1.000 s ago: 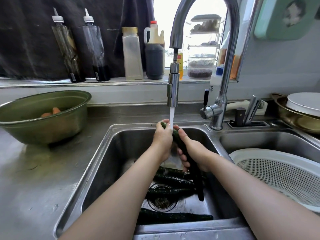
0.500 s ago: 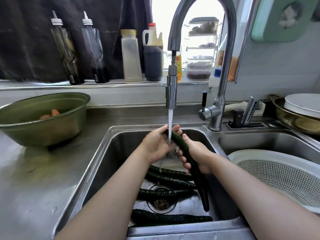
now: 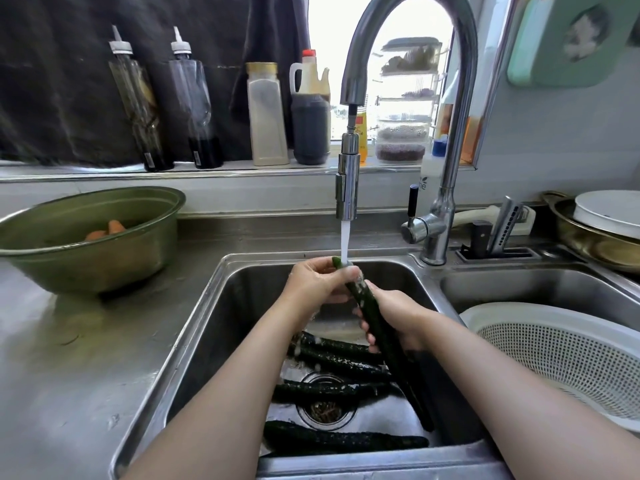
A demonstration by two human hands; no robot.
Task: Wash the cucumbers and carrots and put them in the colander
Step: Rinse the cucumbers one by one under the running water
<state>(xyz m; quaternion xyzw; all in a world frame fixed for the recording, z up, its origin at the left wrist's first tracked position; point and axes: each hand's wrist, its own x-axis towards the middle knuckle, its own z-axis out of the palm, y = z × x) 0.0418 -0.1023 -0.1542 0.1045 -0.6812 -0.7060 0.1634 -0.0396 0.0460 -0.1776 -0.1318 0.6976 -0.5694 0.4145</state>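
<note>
View: one wide-angle camera worn on the person's head, standing at the stainless steel sink basin.
Facing: forward and down, sighting along both forearms towards the tall curved chrome tap and the bright window behind it.
Nearness: close; forearms enter from the bottom edge.
Centre: left hand and right hand, both gripping a long dark green cucumber, just above mid-frame.
Field: wide; round green metal bowl at the left edge, white perforated plastic colander at the right edge.
Distortion: the grey window ledge bows slightly.
</note>
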